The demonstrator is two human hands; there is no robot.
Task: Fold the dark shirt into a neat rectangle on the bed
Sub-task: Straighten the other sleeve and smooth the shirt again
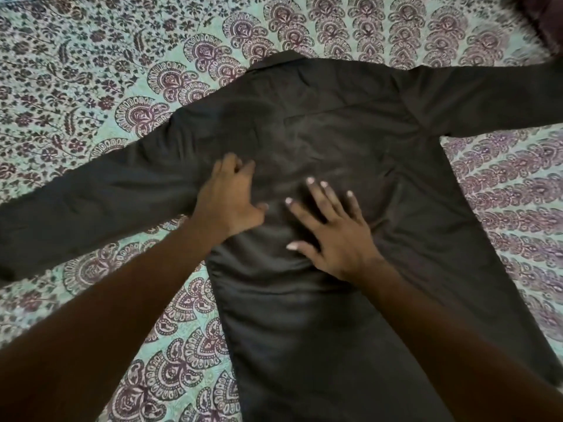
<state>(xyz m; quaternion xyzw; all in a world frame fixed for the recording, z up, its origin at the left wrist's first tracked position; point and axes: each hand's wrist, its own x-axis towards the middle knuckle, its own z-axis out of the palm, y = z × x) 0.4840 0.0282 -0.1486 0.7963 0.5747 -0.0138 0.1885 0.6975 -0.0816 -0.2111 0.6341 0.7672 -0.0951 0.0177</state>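
Observation:
The dark shirt (329, 123) lies spread flat on the bed, back side up, collar at the far end and both long sleeves stretched out to the left and right. My left hand (228, 199) presses flat on the shirt's body near the left armpit, fingers together. My right hand (332, 229) rests palm down on the middle of the back, fingers spread apart. Neither hand grips any cloth. Small wrinkles run through the fabric around my hands.
The bed is covered by a pale green sheet (91, 71) with a purple floral and paisley print. A dark reddish thing (545, 13) shows at the far right corner. Bare sheet lies on both sides of the shirt.

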